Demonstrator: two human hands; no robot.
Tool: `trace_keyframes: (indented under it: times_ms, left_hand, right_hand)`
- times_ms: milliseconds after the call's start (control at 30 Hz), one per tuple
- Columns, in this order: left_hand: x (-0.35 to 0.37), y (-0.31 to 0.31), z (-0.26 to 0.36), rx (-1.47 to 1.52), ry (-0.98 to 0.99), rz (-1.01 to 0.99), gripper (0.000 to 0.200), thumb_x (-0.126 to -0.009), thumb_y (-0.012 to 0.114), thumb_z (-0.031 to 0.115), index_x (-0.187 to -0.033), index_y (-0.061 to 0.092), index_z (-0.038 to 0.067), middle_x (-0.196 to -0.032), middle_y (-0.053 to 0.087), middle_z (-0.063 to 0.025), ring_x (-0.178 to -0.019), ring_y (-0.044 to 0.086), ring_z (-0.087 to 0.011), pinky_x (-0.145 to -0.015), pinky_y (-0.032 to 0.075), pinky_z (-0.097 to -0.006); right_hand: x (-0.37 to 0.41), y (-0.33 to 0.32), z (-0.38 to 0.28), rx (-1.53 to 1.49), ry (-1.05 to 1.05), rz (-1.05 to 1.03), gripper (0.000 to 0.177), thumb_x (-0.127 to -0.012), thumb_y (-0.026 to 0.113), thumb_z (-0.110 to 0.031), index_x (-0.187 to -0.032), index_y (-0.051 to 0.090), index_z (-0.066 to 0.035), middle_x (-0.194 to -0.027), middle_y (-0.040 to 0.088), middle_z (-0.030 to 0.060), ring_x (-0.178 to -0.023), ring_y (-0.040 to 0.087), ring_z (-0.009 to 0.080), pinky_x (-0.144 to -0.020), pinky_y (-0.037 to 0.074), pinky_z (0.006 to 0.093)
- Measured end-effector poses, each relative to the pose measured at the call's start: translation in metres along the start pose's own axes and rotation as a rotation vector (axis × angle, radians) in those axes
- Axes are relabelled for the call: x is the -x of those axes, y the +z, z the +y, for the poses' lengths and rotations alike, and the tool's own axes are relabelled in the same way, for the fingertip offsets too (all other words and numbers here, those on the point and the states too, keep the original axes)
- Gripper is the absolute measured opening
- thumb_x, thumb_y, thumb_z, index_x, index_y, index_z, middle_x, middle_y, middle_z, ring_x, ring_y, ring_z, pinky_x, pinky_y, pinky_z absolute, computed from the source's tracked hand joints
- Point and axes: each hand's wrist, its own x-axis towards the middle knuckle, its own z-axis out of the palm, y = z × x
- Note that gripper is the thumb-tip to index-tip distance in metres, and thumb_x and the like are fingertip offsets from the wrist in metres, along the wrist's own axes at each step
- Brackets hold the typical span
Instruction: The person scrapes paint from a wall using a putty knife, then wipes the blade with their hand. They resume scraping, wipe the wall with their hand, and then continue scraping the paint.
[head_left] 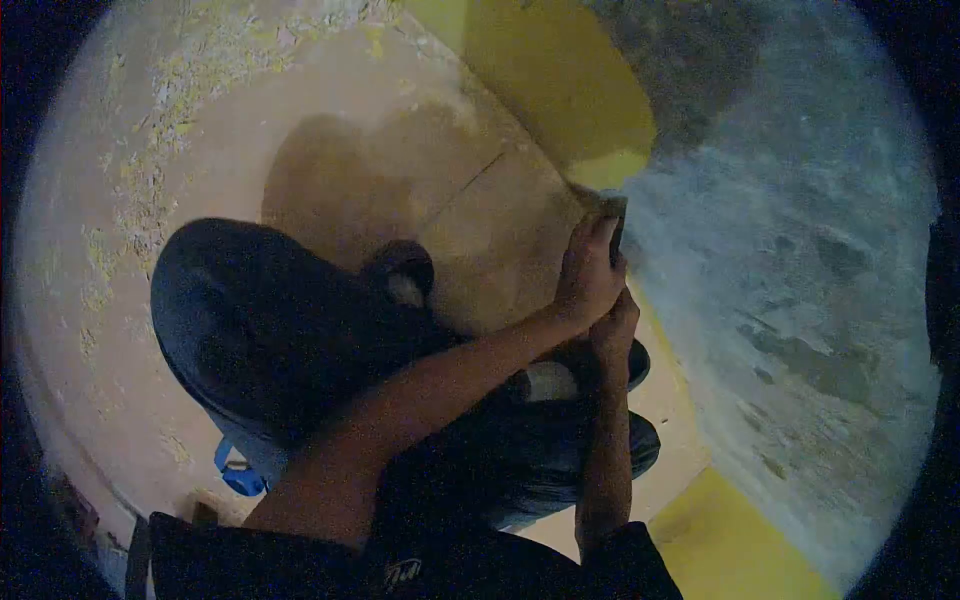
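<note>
My left hand (590, 265) is closed around a dark, flat-edged scraper (619, 228), with its fingers stretched along the tool. Just behind it, my right hand (614, 322) is closed, apparently round the same tool's handle, though the handle itself is hidden by my hands. The scraper's end meets the lower part of the wall, where yellow paint (560, 90) borders a bare grey patch (770, 290). The image is dim and grainy, so the blade's exact shape cannot be made out.
I squat on a beige floor (330, 90) between my bent knees and dark shoes (410, 265). Paint flakes (150, 190) litter the floor at the left. A blue object (240, 478) lies beside my leg. More yellow wall (740, 540) shows at lower right.
</note>
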Motion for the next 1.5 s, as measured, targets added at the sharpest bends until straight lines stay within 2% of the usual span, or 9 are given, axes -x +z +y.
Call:
trace_keyframes:
  times_ms: [67,167,500,600,700,767,1100,1300,1500]
  left_hand:
    - [-0.004,-0.003,0.005,-0.010,0.084,0.045,0.055,-0.076,0.059,-0.003,-0.129,0.047,-0.006,-0.126,0.049,-0.0289,-0.119,0.046,-0.0450,-0.104,0.038,-0.0473]
    - [-0.001,0.004,-0.002,-0.135,0.024,0.065,0.052,-0.077,0.057,-0.003,-0.128,0.048,-0.005,-0.126,0.050,-0.0275,-0.119,0.046,-0.0445,-0.104,0.038,-0.0472]
    - [-0.009,0.002,-0.012,0.051,0.014,0.077,0.054,-0.077,0.060,0.000,-0.129,0.048,-0.005,-0.117,0.052,-0.0294,-0.112,0.051,-0.0440,-0.101,0.040,-0.0469]
    - [0.001,0.005,0.002,-0.172,0.085,0.099,0.054,-0.077,0.060,0.000,-0.129,0.048,-0.003,-0.115,0.053,-0.0298,-0.110,0.052,-0.0451,-0.101,0.040,-0.0480]
    - [-0.004,0.001,-0.008,-0.023,-0.018,0.139,0.053,-0.077,0.061,0.001,-0.128,0.049,-0.003,-0.117,0.052,-0.0298,-0.112,0.050,-0.0455,-0.101,0.039,-0.0488]
    - [-0.005,0.004,-0.007,-0.067,0.067,0.133,0.051,-0.076,0.061,0.000,-0.125,0.050,-0.004,-0.119,0.051,-0.0288,-0.114,0.048,-0.0453,-0.101,0.038,-0.0494]
    - [-0.003,-0.001,0.018,-0.155,0.041,0.081,0.049,-0.076,0.063,0.003,-0.123,0.051,-0.005,-0.117,0.051,-0.0277,-0.113,0.048,-0.0435,-0.100,0.039,-0.0484]
    - [-0.002,0.008,0.005,-0.035,0.038,0.075,0.048,-0.075,0.063,0.003,-0.122,0.052,-0.005,-0.118,0.051,-0.0279,-0.113,0.049,-0.0451,-0.098,0.040,-0.0487]
    - [0.003,0.007,0.002,0.106,-0.032,0.033,0.049,-0.076,0.061,-0.001,-0.124,0.052,-0.005,-0.119,0.051,-0.0276,-0.113,0.049,-0.0453,-0.098,0.041,-0.0488]
  right_hand:
    - [-0.007,-0.003,-0.007,0.020,-0.018,-0.065,0.037,-0.097,0.048,-0.015,-0.131,0.052,-0.001,-0.113,0.068,0.0163,-0.098,0.065,0.0253,-0.082,0.051,0.0376]
    - [-0.003,0.003,-0.009,-0.079,-0.049,0.054,0.037,-0.089,0.058,-0.019,-0.115,0.057,0.007,-0.105,0.068,0.0218,-0.094,0.064,0.0267,-0.081,0.049,0.0370]
    - [-0.004,0.008,-0.008,-0.013,0.074,0.009,0.033,-0.099,0.046,-0.017,-0.125,0.056,0.000,-0.108,0.068,0.0170,-0.094,0.064,0.0261,-0.081,0.051,0.0375]
    - [-0.002,-0.005,-0.015,0.063,0.068,-0.018,0.038,-0.090,0.059,-0.020,-0.118,0.057,0.006,-0.103,0.068,0.0200,-0.093,0.063,0.0232,-0.080,0.049,0.0365]
    - [-0.004,0.017,-0.018,-0.646,0.205,-0.045,0.032,-0.098,0.047,-0.014,-0.125,0.056,0.000,-0.111,0.066,0.0180,-0.099,0.063,0.0238,-0.083,0.050,0.0362]
    - [-0.001,0.001,-0.033,-0.009,0.068,0.018,0.036,-0.090,0.059,-0.018,-0.117,0.058,0.006,-0.105,0.069,0.0175,-0.093,0.064,0.0230,-0.080,0.049,0.0351]
    - [0.000,-0.014,-0.022,0.080,0.004,-0.015,0.036,-0.088,0.062,-0.016,-0.115,0.057,0.007,-0.108,0.068,0.0200,-0.097,0.064,0.0253,-0.082,0.049,0.0357]
    - [-0.001,-0.006,0.017,-0.247,-0.064,0.012,0.037,-0.088,0.062,-0.017,-0.116,0.057,0.007,-0.108,0.068,0.0211,-0.095,0.064,0.0243,-0.081,0.050,0.0367]
    - [0.006,-0.020,-0.010,0.110,-0.087,-0.120,0.038,-0.089,0.059,-0.017,-0.116,0.056,0.008,-0.107,0.067,0.0200,-0.095,0.062,0.0245,-0.084,0.049,0.0363]
